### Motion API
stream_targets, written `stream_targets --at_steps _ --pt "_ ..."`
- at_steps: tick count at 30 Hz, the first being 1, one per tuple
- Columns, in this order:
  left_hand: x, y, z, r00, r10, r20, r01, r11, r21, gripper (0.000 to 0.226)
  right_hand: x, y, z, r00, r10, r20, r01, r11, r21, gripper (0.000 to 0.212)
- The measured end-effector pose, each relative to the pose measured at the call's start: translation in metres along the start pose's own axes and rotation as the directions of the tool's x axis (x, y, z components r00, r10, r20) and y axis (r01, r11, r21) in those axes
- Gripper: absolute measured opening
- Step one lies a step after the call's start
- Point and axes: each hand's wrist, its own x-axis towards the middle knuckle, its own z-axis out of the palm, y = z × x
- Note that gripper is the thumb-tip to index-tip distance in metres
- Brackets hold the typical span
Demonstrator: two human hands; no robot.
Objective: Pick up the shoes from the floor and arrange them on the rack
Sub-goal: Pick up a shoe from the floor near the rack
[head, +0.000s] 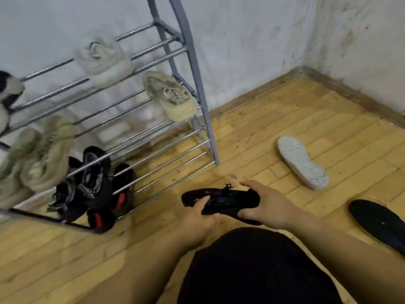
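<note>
I hold a black shoe [225,200] with both hands just above the wooden floor, in front of the metal shoe rack [197,69]. My left hand [198,218] grips its toe end and my right hand [263,205] wraps its heel end. A white shoe [302,163] lies sole up on the floor to the right. Another black shoe [379,224] lies sole up at the right edge. On the rack sit a cream shoe [105,60] on an upper shelf, a beige shoe [171,95] below it, and black shoes [92,183] on the bottom shelf.
More pale shoes [39,154] and a black-and-white shoe [8,91] fill the rack's left side. The rack stands against a stained white wall [263,40] near a corner. My dark-clothed knee [252,270] is in the foreground. Bare wooden floor [285,110] lies right of the rack.
</note>
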Motion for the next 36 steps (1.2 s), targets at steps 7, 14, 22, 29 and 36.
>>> stream_targets --at_steps 7,14,22,29,36 --pt "0.004 -0.072 -0.052 0.98 -0.166 -0.108 0.086 0.85 -0.519 0.063 0.072 -0.079 0.064 0.982 -0.123 0.144 0.141 0.983 -0.118 0.075" --pt "0.044 -0.104 -0.07 0.968 -0.197 -0.156 0.048 0.755 -0.654 0.061 0.115 -0.091 0.109 0.934 -0.14 0.329 0.235 0.934 -0.269 0.086" --pt "0.129 -0.106 -0.087 0.991 -0.1 -0.092 0.015 0.754 -0.656 0.065 0.173 -0.061 0.112 0.924 -0.123 0.363 0.305 0.809 -0.502 0.095" --pt "0.155 -0.111 -0.068 0.983 0.03 -0.182 -0.108 0.893 -0.436 0.056 0.192 -0.032 0.095 0.902 -0.142 0.408 0.387 0.683 -0.619 0.084" --pt "0.163 -0.141 -0.103 0.973 -0.019 -0.232 -0.014 0.991 -0.136 0.086 0.178 -0.018 0.087 0.946 -0.27 0.177 0.323 0.787 -0.526 0.076"
